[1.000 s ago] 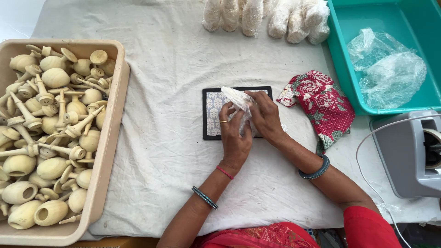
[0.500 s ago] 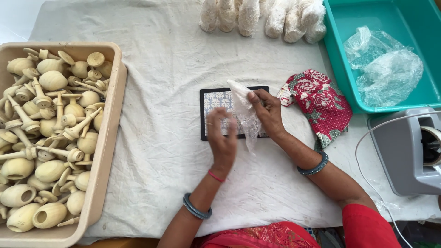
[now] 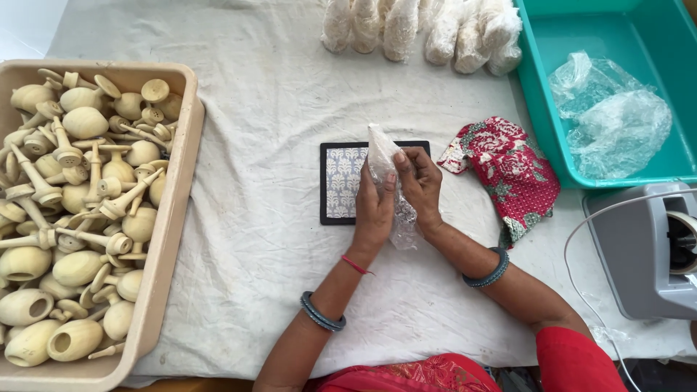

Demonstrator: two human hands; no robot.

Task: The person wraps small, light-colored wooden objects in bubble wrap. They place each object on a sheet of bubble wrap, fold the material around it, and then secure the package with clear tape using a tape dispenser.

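Observation:
A small clear plastic bag (image 3: pixel 382 150) stands pinched between both hands over a black-framed mat with a blue-white pattern (image 3: pixel 340 181). My left hand (image 3: pixel 375 210) holds the bag from the left, fingers pointing up. My right hand (image 3: pixel 420 183) grips it from the right, and the bag's lower end (image 3: pixel 404 229) trails down between the wrists. Both hands rest on the white cloth (image 3: pixel 276 109) at the table's middle.
A beige tray (image 3: pixel 174 210) full of several unpainted wooden pieces (image 3: pixel 80 210) sits at the left. A red floral cloth (image 3: pixel 508 170) lies right of the mat. A teal bin (image 3: pixel 552 109) holds crumpled plastic bags (image 3: pixel 613 120). Filled white bags (image 3: pixel 428 29) line the far edge. A grey machine (image 3: pixel 642 250) stands at right.
Both hands have closed back together on the plastic bag; the left hand moved right and up to grip it, and the bag now stands upright between the fingers.

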